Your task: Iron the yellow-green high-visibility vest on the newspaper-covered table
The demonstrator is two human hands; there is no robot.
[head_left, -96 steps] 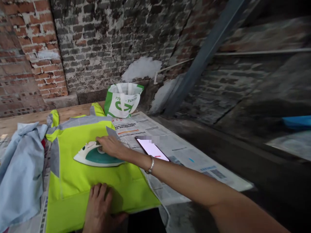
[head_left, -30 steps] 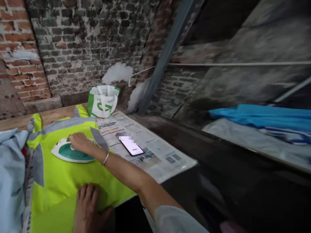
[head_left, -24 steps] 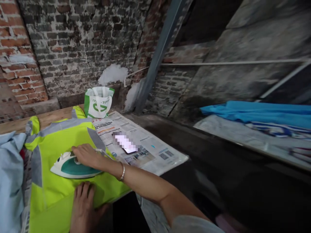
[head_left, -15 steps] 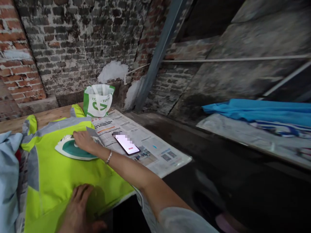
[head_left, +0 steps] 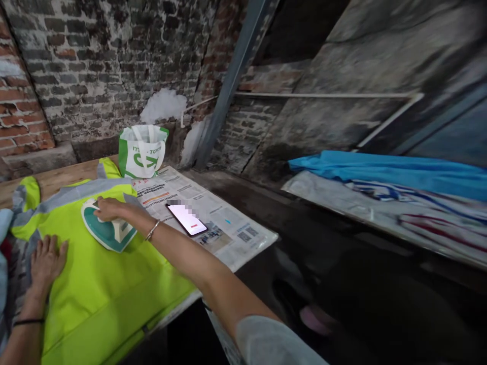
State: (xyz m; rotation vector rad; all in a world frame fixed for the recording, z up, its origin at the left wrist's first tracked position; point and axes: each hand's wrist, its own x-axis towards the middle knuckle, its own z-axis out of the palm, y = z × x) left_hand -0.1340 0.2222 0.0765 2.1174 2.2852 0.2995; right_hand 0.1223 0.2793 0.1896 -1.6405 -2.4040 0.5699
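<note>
A white and teal clothes iron (head_left: 106, 229) rests on a bright yellow garment (head_left: 114, 289) with grey bands, its tip toward the far left. My right hand (head_left: 107, 209) is closed around the iron's handle, the arm reaching in from the lower right. My left hand (head_left: 46, 261) lies flat with fingers spread on the garment's left side, over a grey band. The garment is spread on a table covered in newspaper. Close to my right forearm, a phone (head_left: 186, 218) with a lit screen lies on the newspaper (head_left: 224, 238).
A white and green bag (head_left: 142, 154) stands at the table's back. Light blue cloth (head_left: 4, 228) lies at the left edge. Across a dark gap on the right, another surface (head_left: 323, 195) carries bright blue cloth (head_left: 380, 170) and striped fabric. A slanted metal post (head_left: 232, 76) rises behind.
My left hand has moved from the garment's near edge to its left side and flattened there. The iron has turned, its tip now pointing farther away. The view has shifted right.
</note>
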